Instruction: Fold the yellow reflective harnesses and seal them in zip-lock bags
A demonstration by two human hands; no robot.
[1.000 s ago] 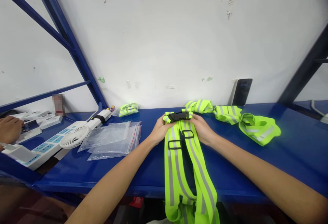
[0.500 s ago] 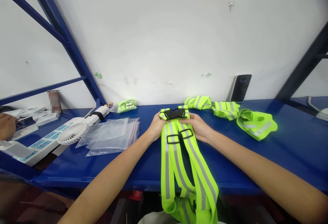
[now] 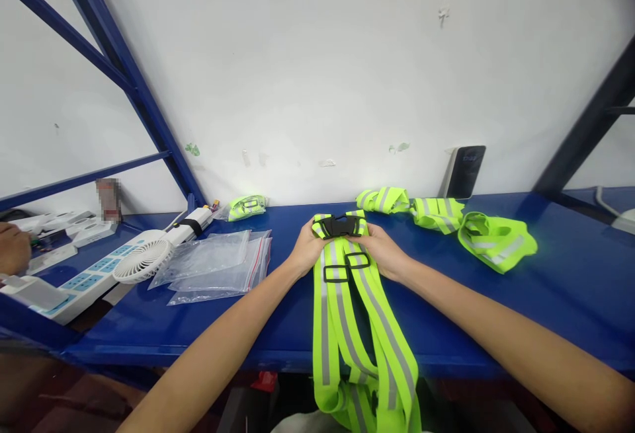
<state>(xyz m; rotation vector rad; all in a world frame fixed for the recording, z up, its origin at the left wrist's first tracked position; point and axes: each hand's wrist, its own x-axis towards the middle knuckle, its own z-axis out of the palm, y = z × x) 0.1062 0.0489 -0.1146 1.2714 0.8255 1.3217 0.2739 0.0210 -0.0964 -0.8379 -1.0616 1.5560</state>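
Note:
A neon yellow reflective strap vest with grey stripes hangs from both my hands over the front edge of the blue table. My left hand is closed on its upper end at the left of a black buckle. On the buckle's other side my right hand grips the folded straps, its thumb beneath the buckle. Two black slider rings show below, on the straps. The lower straps fall in loops towards my lap. Fingers behind the bands are hidden.
Clear zip bags lie left, beside a white fan and a power strip. A bagged vest sits behind. Folded vests line the right; a phone leans on the wall. Another person's hand is far left.
The buckled end has come slightly lower in view, and its band bends a little more between my hands. Both hands keep their hold.

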